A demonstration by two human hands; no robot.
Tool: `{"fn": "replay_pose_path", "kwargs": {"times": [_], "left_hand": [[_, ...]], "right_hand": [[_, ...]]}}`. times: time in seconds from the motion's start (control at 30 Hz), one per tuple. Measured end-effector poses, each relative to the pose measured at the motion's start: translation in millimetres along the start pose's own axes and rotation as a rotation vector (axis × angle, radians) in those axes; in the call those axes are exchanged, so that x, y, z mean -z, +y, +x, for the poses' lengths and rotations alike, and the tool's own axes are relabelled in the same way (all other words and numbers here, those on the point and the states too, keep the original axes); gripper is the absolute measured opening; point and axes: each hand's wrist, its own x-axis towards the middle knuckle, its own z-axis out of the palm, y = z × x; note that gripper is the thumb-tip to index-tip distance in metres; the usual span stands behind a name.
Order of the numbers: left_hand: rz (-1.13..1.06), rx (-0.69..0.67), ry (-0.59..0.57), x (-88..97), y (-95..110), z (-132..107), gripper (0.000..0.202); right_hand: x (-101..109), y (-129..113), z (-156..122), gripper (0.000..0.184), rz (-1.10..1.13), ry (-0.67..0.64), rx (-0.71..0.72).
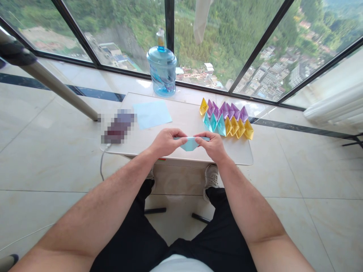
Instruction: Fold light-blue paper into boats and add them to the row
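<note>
A small piece of folded light-blue paper [189, 144] is held above the near edge of the low white table. My left hand [170, 141] pinches its left end between thumb and fingers. At the other end, my right hand [210, 144] grips it the same way. Beyond my right hand stand folded paper boats in rows: light-blue boats [214, 124], yellow boats [239, 128] and purple boats [227, 110]. Flat light-blue paper [153, 114] lies on the table beyond my left hand.
The white table [184, 100] stands before a large window. A blue water jug [161, 71] is behind it. A blurred-out object [119, 126] with a cable [102, 164] lies on the table's left side. A pole [62, 85] slants down at the left.
</note>
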Motion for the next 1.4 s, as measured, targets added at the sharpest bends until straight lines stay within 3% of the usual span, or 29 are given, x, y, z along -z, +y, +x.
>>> {"fn": "replay_pose_path", "kwargs": {"times": [0.23, 0.6, 1.4], "left_hand": [[-0.135, 0.062, -0.009, -1.2, 1.2, 0.0, 0.036], [-0.146, 0.061, -0.027, -0.7, -3.0, 0.6, 0.036], [-0.003, 0.042, 0.010, -1.9, -2.4, 0.0, 0.028]], "right_hand": [[0.3, -1.1, -0.9, 0.034, 0.034, -0.044, 0.014], [3.3, 3.3, 0.2, 0.031, 0.035, -0.054, 0.017], [-3.7, 4.9, 1.7, 0.029, 0.047, -0.007, -0.042]]}}
